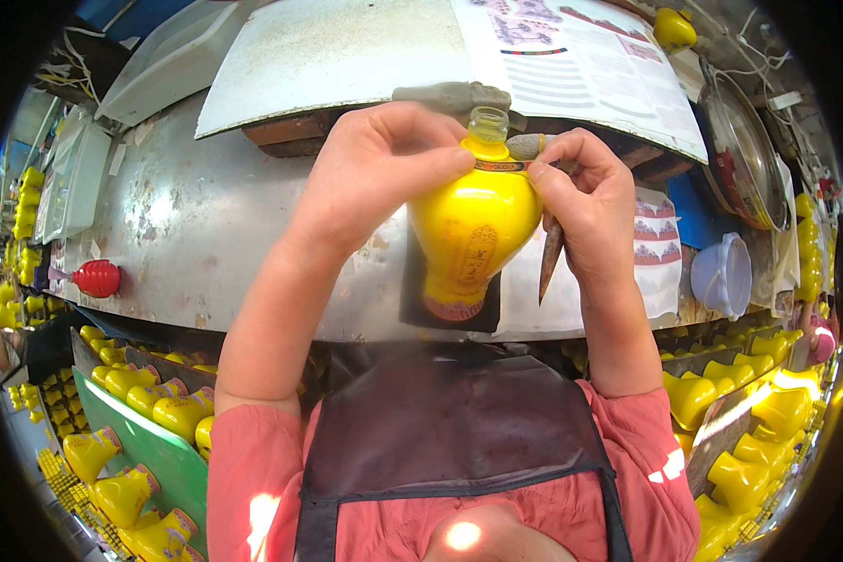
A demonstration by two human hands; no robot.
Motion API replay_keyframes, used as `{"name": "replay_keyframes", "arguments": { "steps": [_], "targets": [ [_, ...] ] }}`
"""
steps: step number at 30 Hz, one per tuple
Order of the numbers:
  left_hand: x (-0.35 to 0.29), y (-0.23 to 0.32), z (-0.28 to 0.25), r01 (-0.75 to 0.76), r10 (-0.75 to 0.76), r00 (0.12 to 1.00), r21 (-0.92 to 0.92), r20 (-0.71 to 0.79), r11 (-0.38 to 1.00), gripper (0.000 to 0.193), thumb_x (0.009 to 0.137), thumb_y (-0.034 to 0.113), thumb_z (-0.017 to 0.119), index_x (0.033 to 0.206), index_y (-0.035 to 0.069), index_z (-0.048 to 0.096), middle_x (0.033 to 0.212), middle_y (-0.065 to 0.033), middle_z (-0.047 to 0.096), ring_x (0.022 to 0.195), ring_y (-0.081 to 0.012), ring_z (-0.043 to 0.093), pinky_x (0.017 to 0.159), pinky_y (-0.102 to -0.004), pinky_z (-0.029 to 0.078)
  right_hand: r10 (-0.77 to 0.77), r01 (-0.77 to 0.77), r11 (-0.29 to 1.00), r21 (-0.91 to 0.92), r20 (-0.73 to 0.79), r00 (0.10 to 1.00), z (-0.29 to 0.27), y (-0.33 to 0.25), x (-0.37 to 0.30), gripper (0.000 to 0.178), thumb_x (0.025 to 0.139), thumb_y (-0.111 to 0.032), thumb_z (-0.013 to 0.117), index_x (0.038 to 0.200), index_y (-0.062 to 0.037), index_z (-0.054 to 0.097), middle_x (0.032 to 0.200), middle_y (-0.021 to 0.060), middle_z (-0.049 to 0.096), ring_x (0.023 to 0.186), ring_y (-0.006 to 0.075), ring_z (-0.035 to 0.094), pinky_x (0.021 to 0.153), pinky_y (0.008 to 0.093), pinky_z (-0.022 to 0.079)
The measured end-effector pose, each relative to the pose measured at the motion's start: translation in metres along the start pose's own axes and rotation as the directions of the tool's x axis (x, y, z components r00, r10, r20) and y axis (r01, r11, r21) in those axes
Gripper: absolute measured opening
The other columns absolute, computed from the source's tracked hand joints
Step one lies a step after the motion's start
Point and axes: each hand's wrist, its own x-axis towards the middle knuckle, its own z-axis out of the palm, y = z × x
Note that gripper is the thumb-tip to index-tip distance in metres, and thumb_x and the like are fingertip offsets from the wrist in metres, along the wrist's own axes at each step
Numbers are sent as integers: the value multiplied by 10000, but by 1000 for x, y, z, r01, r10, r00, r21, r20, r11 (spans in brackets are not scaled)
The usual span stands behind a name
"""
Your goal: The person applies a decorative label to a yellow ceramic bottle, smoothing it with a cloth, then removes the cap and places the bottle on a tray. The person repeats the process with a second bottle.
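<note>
A glossy yellow bottle (473,211) with a clear glass neck stands in front of me on a dark mat (412,290). Around the base of its neck runs a narrow dark patterned decal strip (502,167). My left hand (375,159) is closed at the strip's left end, its thumb pressed on the bottle's shoulder; its other fingertips are hidden behind. My right hand (585,183) pinches the strip's right end. A pointed brown tool (552,258) also sits in that hand, tip downward. The bottle's front carries an oval decal, and a pinkish band circles its foot.
Behind the bottle, a white board (347,56) with decal sheets (571,66) rests on bricks (295,131). A red ribbed object (96,278) lies left on the metal table (178,225). At right stands a pale bucket (721,274). Yellow bottles (126,492) crowd both sides below.
</note>
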Motion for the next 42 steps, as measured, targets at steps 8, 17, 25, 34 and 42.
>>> {"name": "replay_keyframes", "arguments": {
  "steps": [8, 17, 25, 34, 42],
  "targets": [
    [-3, 6, 1, 15, -15, 1000, 32, 6, 999, 157, 824, 101, 846, 878, 23, 722, 1116, -92, 706, 999, -156, 646, 927, -307, 516, -24, 25, 998, -65, 19, 1000, -1, 0, 5, 84, 870, -62, 710, 917, -10, 663, 808, -8, 648, 686, 30, 567, 614, 192, 435],
    [-1, 3, 0, -18, 18, 1000, 20, 18, 1000, 128, 827, 85, 830, 866, 0, 742, 1063, -67, 730, 937, -127, 663, 874, -284, 528, -5, 13, 995, -98, 82, 997, -4, 0, 10, 111, 874, -92, 726, 935, -19, 670, 830, -3, 656, 698, 43, 584, 630, 190, 448],
    [-3, 4, 0, -22, 22, 1000, 19, 14, 1000, 116, 831, 81, 821, 856, -9, 752, 1035, -54, 742, 903, -113, 670, 848, -272, 533, 25, -12, 994, -110, 111, 994, -7, -2, 10, 127, 875, -99, 741, 943, -18, 673, 847, -1, 661, 704, 44, 589, 635, 189, 457],
    [-5, 3, -1, 3, -4, 999, 5, 50, 1000, 140, 824, 79, 843, 882, 25, 728, 1124, -89, 721, 978, -143, 658, 906, -297, 527, 19, -18, 1000, -6, 151, 988, -8, 1, 18, 217, 901, -84, 693, 1096, 11, 710, 850, 5, 678, 661, 32, 567, 599, 181, 442],
    [-6, 4, 2, -38, 37, 998, 13, 42, 999, 121, 846, 89, 806, 877, -16, 755, 1043, -57, 745, 927, -113, 668, 862, -276, 530, 159, -101, 975, -196, 303, 940, -26, -18, 19, 375, 947, -174, 707, 1261, 30, 700, 848, 15, 703, 615, 43, 571, 553, 192, 452]
  ]
}}
